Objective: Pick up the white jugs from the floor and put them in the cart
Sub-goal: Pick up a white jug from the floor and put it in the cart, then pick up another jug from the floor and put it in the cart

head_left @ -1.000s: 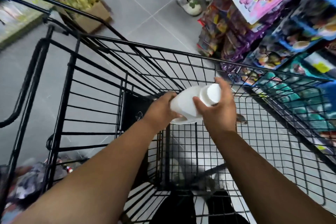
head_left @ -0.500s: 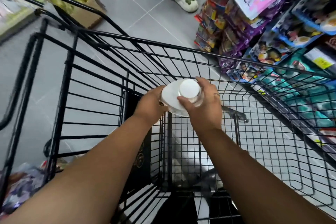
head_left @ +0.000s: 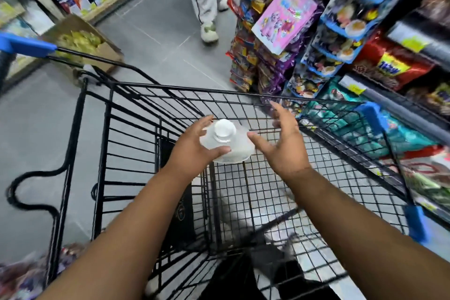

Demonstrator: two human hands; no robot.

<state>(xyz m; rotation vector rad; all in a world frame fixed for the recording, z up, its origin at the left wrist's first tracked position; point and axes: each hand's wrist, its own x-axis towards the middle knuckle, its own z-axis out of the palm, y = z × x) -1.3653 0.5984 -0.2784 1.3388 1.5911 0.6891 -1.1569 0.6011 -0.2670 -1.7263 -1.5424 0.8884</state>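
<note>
The white jug (head_left: 225,142) is seen cap-up inside the cart (head_left: 155,86), standing at the basket's near-left end, with its long axis pointing almost straight at the camera. The left hand (head_left: 192,150) is pressed against the jug's left shoulder, thumb laid across the front, so a loose one-handed hold is judged. The right hand (head_left: 283,143) is spread wide and off the jug, just beside its right flank (fingers blurred, nothing gripped). The jug lies between the two hands, the left plainly nearer, so the letting-go is likely to fall to that hand. The jug's base is hidden by its own shoulders; whether it rests on the wire floor cannot be told. Pale shapes under the mesh are too smeared to name.
</note>
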